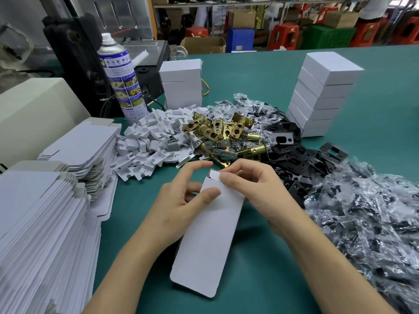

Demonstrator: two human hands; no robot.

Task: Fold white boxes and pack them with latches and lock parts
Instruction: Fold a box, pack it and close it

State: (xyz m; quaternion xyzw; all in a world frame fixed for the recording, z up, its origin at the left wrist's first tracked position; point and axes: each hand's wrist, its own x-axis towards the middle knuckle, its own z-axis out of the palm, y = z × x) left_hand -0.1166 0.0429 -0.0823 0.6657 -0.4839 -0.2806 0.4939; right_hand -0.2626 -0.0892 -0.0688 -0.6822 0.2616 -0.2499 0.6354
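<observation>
A flat white box blank [208, 236] lies lengthwise over the green table in front of me. My left hand [179, 200] grips its far left edge, thumb on top. My right hand [254, 189] pinches the small end flap at its far end. Beyond them lies a heap of brass latches [229, 134], with white cardboard inserts [149, 141] to the left and black strike plates [294, 159] to the right. Clear bags of black lock parts [367, 223] spread along the right.
Stacks of flat white blanks [40, 223] fill the left side. Folded white boxes stand stacked at the back right [322, 94] and back centre [181, 82]. A spray can [122, 75] stands by a dark machine [74, 48] at the back left.
</observation>
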